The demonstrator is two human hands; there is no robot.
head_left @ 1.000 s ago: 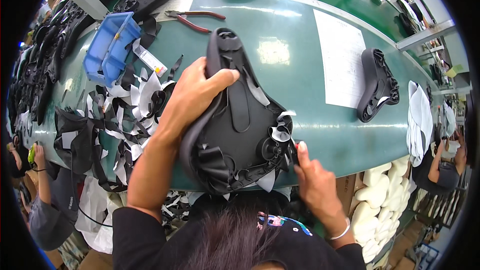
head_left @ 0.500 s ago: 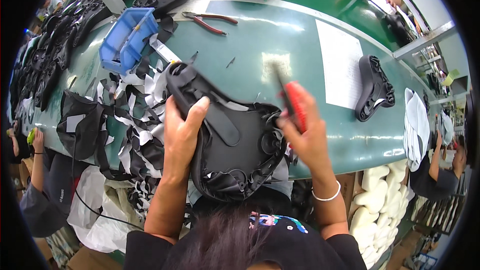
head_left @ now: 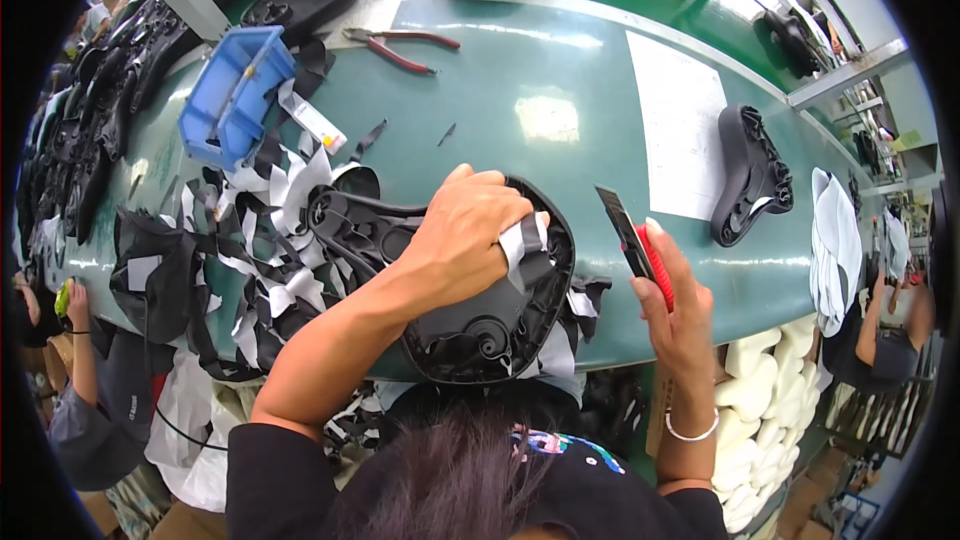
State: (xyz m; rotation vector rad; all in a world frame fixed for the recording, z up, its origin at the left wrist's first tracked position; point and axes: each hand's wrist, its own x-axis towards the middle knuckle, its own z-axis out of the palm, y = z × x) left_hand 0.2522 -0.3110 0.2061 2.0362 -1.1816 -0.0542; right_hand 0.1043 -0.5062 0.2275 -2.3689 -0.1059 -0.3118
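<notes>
A black moulded seat-like shell, hollow side up, lies at the near edge of the green table in front of me. My left hand is closed over its far rim, gripping a strip of black, white-backed material. To the right of the shell, and apart from it, my right hand holds a red utility knife. The knife's dark blade is out and points up to the left. More loose black and white scraps are heaped left of the shell, and a few lie by its right side.
Red-handled cutting pliers lie farther back, near a blue bin. A white paper sheet and another black shell are at the right. Many shells are piled far left. A co-worker's hand shows at the left edge.
My left hand has moved from the shell's left side across to its far rim and taken hold of a strip. The knife has moved right, away from the shell, which has turned.
</notes>
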